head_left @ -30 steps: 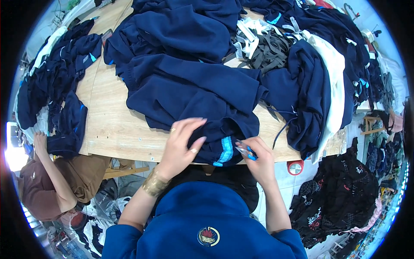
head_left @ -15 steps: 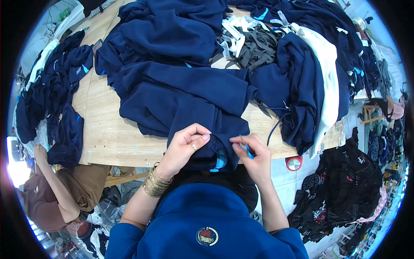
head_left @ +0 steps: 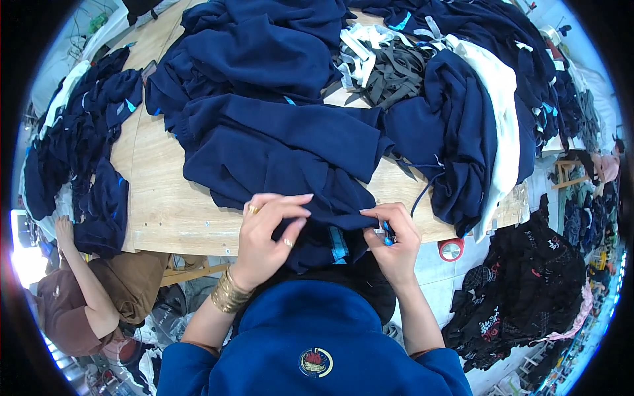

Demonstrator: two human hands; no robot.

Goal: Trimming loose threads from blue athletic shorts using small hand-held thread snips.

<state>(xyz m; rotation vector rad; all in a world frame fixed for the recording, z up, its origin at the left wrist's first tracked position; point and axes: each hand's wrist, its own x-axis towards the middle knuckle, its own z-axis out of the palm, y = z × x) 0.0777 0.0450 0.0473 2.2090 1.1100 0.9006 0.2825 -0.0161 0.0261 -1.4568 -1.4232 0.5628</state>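
Note:
A navy sweat garment (head_left: 264,155) lies across the table, its near end hanging over the front edge. Inside that end a light-blue label (head_left: 339,245) shows. Over the garment's left side, my left hand (head_left: 261,237) has its thumb and fingers spread, with nothing visible between them. Its fingertips are close to the cloth; whether they touch it I cannot tell. My right hand (head_left: 399,241) is closed at the garment's right edge, thumb and forefinger at the cloth. Within that hand sits a small blue-handled tool (head_left: 388,236), apparently thread snips, mostly hidden by the fingers.
More navy garments (head_left: 257,56) are heaped beyond. At the far right lie grey strips (head_left: 393,72), white strips (head_left: 356,53) and a white cloth (head_left: 498,92). On the left, a co-worker's hand (head_left: 64,228) touches other garments. A dark pile (head_left: 522,290) sits on the floor.
My left hand has gone from a pinch at the cloth to spread fingers, shifting slightly left. My right hand has moved a little down and right; the garment's near end has shifted.

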